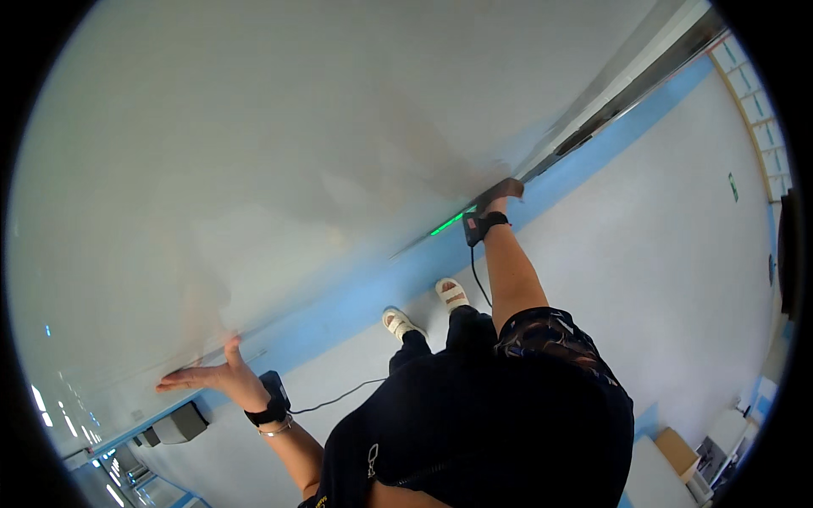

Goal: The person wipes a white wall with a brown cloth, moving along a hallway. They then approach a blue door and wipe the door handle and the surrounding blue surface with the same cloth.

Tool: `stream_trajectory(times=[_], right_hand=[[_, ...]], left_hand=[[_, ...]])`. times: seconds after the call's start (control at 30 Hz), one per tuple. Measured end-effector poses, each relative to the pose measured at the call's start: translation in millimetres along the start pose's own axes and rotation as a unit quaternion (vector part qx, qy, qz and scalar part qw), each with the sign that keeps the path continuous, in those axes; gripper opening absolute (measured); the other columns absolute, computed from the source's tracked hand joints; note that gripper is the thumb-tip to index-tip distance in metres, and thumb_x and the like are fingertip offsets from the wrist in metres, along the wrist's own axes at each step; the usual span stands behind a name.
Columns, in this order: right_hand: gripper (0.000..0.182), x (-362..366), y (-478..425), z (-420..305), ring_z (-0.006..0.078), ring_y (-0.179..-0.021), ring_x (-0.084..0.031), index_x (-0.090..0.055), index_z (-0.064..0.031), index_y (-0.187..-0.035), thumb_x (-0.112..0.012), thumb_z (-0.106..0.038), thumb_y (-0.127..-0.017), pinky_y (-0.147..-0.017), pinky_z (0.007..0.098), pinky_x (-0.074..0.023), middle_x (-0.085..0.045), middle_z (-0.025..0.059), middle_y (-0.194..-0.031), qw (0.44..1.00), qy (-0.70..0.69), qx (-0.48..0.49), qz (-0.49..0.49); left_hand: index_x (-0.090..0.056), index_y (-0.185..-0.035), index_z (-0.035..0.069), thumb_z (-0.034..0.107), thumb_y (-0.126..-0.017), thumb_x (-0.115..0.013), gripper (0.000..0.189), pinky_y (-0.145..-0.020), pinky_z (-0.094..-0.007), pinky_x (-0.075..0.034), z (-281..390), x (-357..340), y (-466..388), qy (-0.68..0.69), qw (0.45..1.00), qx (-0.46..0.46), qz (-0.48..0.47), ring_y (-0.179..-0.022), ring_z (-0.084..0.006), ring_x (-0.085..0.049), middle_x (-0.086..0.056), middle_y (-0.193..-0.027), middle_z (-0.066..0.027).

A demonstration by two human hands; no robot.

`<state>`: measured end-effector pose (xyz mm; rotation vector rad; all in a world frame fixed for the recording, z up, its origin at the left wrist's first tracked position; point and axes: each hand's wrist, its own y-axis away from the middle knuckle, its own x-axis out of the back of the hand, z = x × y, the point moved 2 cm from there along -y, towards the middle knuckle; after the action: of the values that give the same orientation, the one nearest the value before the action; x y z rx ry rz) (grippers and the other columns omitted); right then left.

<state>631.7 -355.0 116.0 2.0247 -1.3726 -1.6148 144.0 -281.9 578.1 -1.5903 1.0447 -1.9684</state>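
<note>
A large glossy whitish panel (254, 159) rises in front of me and faintly reflects my arms. My left hand (222, 374) is at its lower left part, fingers stretched out and thumb raised apart. Nothing is held in it; whether the fingertips touch the panel cannot be told. My right hand (499, 202) is at the panel's lower edge, beside a lit green strip (452, 222). A dark brownish shape (505, 188) covers its fingers, blurred, so its grip is unclear. Each wrist wears a black strapped device, left (273, 388) and right (471, 228), with a cable.
A dark ledge (591, 130) runs along the panel's edge to the upper right. Below lies a pale floor (603, 254) with a blue band (346, 289). A grey box-like object (181, 424) stands at lower left. A cardboard box (677, 452) sits at lower right.
</note>
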Motion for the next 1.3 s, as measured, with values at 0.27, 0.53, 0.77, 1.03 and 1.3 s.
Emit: stream_trajectory(times=[0.27,0.53,0.77,1.03,1.3], right_hand=[[0.072,14,24,112,0.0274,-0.125,-0.041,-0.044,-0.0216,-0.140,-0.034,-0.068,-0.085,-0.096,0.0417,-0.0324,-0.047,0.0005,-0.140,0.997,0.011,-0.071,-0.012],[0.076,-45,112,185,0.0299,-0.132,-0.037,-0.039,-0.0196,-0.145,-0.034,-0.068,-0.086,-0.109,0.0415,-0.0264,-0.040,0.0031,-0.149,0.972,-0.169,-0.153,-0.058],[0.063,3,5,61,0.0230,-0.122,-0.047,-0.055,-0.0179,-0.125,-0.046,-0.065,-0.084,-0.094,0.0433,-0.0405,-0.055,0.0024,-0.131,0.986,-0.148,-0.040,-0.068],[0.050,12,52,117,0.0180,-0.104,-0.051,-0.057,-0.0161,-0.107,-0.062,-0.053,-0.074,-0.087,0.0372,-0.0441,-0.059,0.0004,-0.112,0.998,0.053,-0.006,-0.020],[0.041,-60,146,198,0.0130,-0.087,-0.055,-0.059,-0.0142,-0.089,-0.078,-0.042,-0.065,-0.079,0.0311,-0.0478,-0.063,-0.0015,-0.094,0.792,0.471,0.168,-0.349]], left_hand=[[0.020,-0.149,0.008,0.087,-0.060,-0.052,0.139,-0.113,-0.0619,-0.003,-2,1,2,-0.073,0.997,-0.019,0.011,-0.143,-0.0430,0.018,0.021,-0.153,-0.0292],[0.019,-0.149,0.006,0.086,-0.063,-0.053,0.138,-0.112,-0.0633,-0.006,-3,-3,1,-0.091,0.995,-0.035,0.003,-0.142,-0.0457,0.018,0.024,-0.152,-0.0287],[0.021,-0.148,0.006,0.085,-0.066,-0.051,0.134,-0.107,-0.0700,-0.012,-4,-2,1,-0.075,0.996,-0.044,0.002,-0.139,-0.0521,0.018,0.022,-0.149,-0.0352],[0.019,-0.149,0.009,0.086,-0.062,-0.053,0.137,-0.113,-0.0627,-0.009,-11,0,4,-0.106,0.994,-0.038,0.006,-0.142,-0.0456,0.018,0.023,-0.155,-0.0226],[0.022,-0.149,0.012,0.087,-0.058,-0.056,0.141,-0.107,-0.0669,-0.024,-4,-8,-4,-0.040,0.999,-0.010,-0.007,-0.140,-0.0498,0.017,0.027,-0.150,-0.0290]])
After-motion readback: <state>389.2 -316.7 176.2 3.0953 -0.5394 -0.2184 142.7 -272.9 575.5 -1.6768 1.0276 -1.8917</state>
